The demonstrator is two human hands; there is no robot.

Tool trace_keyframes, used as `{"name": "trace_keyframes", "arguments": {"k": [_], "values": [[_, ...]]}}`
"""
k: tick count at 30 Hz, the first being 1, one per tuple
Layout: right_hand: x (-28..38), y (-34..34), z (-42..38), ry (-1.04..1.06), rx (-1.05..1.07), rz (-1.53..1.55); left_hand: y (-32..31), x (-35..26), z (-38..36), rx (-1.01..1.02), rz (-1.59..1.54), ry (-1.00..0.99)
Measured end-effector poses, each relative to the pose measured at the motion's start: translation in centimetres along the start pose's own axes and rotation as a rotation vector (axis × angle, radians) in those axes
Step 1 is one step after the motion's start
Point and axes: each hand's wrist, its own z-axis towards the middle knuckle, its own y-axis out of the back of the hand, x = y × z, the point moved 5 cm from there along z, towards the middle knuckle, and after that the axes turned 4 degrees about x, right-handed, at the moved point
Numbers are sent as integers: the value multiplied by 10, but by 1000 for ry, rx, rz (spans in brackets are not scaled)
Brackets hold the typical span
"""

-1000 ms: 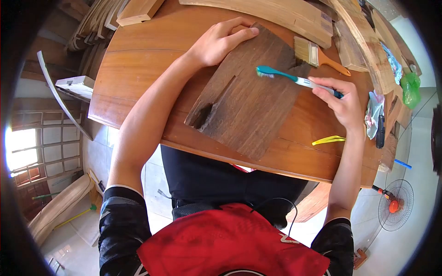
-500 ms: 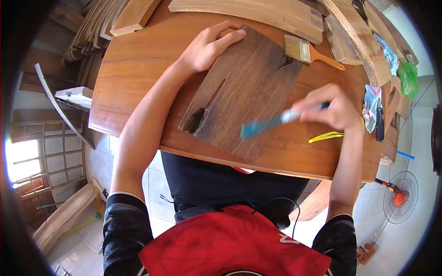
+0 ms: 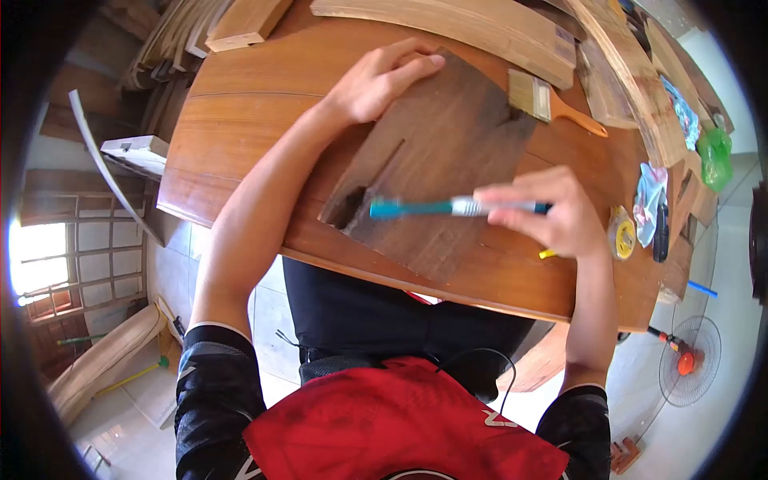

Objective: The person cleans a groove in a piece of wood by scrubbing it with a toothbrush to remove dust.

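Note:
A dark, weathered wooden board [image 3: 448, 152] lies tilted on the table, with a crack and a rough hollow near its lower left corner. My left hand [image 3: 380, 84] grips its upper left edge, the thumb at the top corner. Between the thumb and fingers of my right hand [image 3: 552, 212] is a teal and white toothbrush [image 3: 464, 206], held over the lower part of the board. Its teal head is just right of the hollow. A wide paintbrush with an orange handle [image 3: 580, 120] rests at the board's upper right corner.
Around the polished wooden table [image 3: 232, 120] lie a curved plank [image 3: 456, 28] at the back and a long timber [image 3: 632, 72] at the right. A tape measure [image 3: 622, 234], a black-handled tool [image 3: 661, 232] and a crumpled cloth [image 3: 650, 192] sit by the right edge. A fan [image 3: 690, 362] stands beyond.
My right hand has moved slightly left with the toothbrush, whose head is now closer to the hollow. The tape measure has come into sight beside my right wrist. My left hand keeps its grip.

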Motion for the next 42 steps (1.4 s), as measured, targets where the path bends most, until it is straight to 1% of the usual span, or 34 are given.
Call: {"name": "trace_keyframes", "arguments": {"k": [1, 3, 4, 5, 7, 11, 12, 13, 15, 16, 17, 18, 20, 23, 24, 26, 28, 31, 32, 35, 37, 39, 40, 42], "values": [[6, -2, 2, 34, -24, -35, 0, -3, 0, -5, 3, 3], [-5, 7, 2, 135, -358, -48, 0, -4, -3, 25, 10, 14], [-8, 7, 2, 84, -471, -37, 1, -5, -2, 52, 10, 18], [-2, -4, 4, 118, -396, -76, -1, -4, -2, 69, 4, 21], [21, -24, 12, 205, -249, -156, 0, -5, -2, 38, 10, -2], [15, -15, 11, 185, -498, -255, -1, 0, -2, 27, 10, -26], [19, -20, 11, 173, -511, -304, -2, 1, -2, 24, 21, -27], [23, -30, 12, 263, -441, -318, -2, 1, -1, 23, 34, -31], [42, -49, 13, 351, -184, -448, -1, 0, 2, 5, 33, -34], [45, -47, 15, 420, -209, -483, -1, 0, 1, 7, 34, -31], [39, -35, 15, 480, -300, -458, -1, 1, -1, 17, 33, -28], [29, -23, 17, 411, -455, -485, -1, 0, -1, 17, 39, -27], [25, -19, 10, 316, -554, -502, -2, 2, -2, 14, 47, -26], [51, -54, 16, 475, -98, -552, -3, 2, 2, 10, 45, -25], [52, -48, 18, 488, -104, -575, -2, 2, 1, 16, 45, -18], [25, -30, 15, 395, -368, -464, -3, 6, 1, 3, 48, -53], [17, -17, 11, 339, -506, -458, -2, 3, 2, 3, 43, -59], [34, -33, 15, 432, -201, -464, -3, 2, 0, 26, 27, -26], [37, -37, 16, 420, -149, -503, -3, 1, 0, 26, 27, -23], [8, -10, 9, 330, -529, -457, 0, -2, -2, 37, 40, 2], [18, -14, 9, 328, -451, -492, -2, -1, -1, 25, 45, -1], [42, -35, 7, 394, -133, -534, -1, 0, 1, 1, 72, -31], [44, -39, 9, 399, -118, -544, 0, -1, 1, 2, 65, -31], [23, -20, 9, 332, -408, -492, -1, -2, -2, 14, 45, -22]]}}
